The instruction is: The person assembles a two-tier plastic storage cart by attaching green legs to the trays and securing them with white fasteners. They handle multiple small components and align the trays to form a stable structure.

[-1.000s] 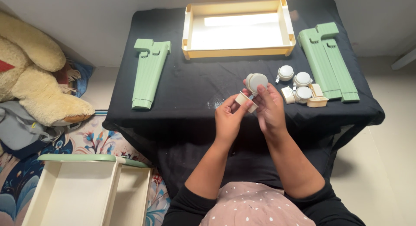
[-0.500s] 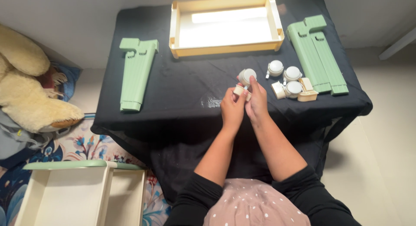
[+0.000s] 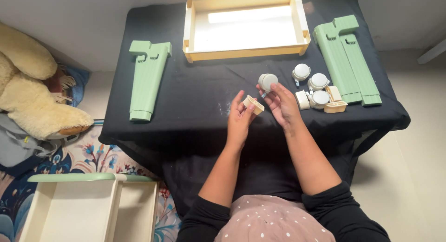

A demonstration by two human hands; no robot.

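My left hand (image 3: 240,119) holds a small cream bracket piece (image 3: 253,104) between thumb and fingers over the black-covered table (image 3: 200,102). My right hand (image 3: 282,104) grips a round white caster wheel (image 3: 267,81) at its fingertips, a little apart from the bracket. Just to the right lie three more white caster wheels (image 3: 312,84) and cream bracket pieces (image 3: 333,102).
A cream tray (image 3: 246,51) sits at the table's far side. Green slotted side panels lie at the left (image 3: 147,79) and right (image 3: 348,61). On the floor are a plush toy (image 3: 32,93), a bag and a cream shelf unit (image 3: 88,209).
My hands have drawn apart: the caster wheel and the cream bracket, held together before, are now separate, one in each hand. The view has shifted closer to the table.
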